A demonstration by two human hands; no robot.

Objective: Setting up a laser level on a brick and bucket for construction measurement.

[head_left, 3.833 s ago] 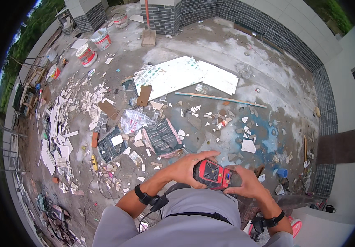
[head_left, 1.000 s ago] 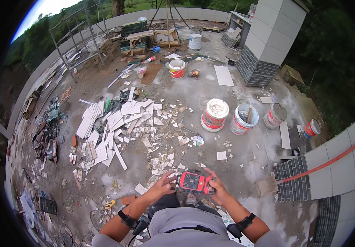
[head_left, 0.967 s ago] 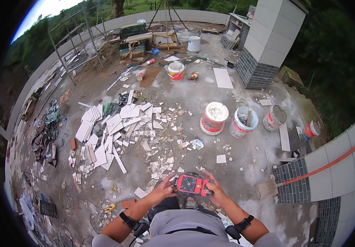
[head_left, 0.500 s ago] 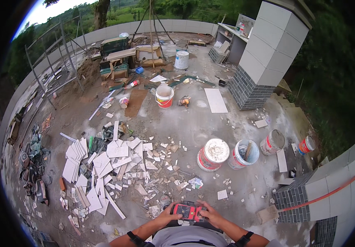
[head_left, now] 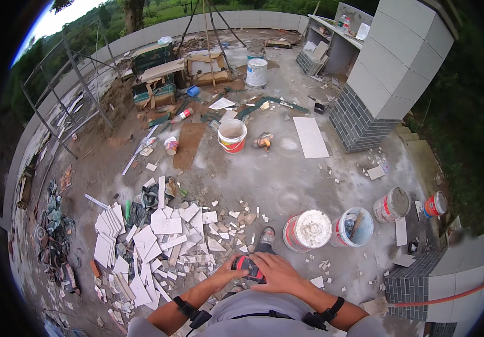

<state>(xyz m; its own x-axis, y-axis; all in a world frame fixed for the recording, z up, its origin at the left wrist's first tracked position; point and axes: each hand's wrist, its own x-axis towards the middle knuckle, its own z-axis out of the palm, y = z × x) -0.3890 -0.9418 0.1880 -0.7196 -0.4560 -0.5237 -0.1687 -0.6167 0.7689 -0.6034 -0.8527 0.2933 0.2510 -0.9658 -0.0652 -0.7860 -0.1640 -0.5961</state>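
A red and black box-shaped device is held in front of my waist; its exact kind is unclear. My left hand grips its left side, with the thumb across it. My right hand lies over its right and top part, fingers bent around the edge, and hides much of it. Just beyond the hands, my shoe shows on the dusty floor, beside scattered tile scraps.
Broken tiles pile up at the left. To the right stand a lidded bucket, an open bucket and more pails. Another bucket, an orange-black tool and a brick-based pillar are farther off.
My right hand has moved from the device's right side to over its top, and the device is tilted differently. One shoe has come forward into view. The whole view has shifted.
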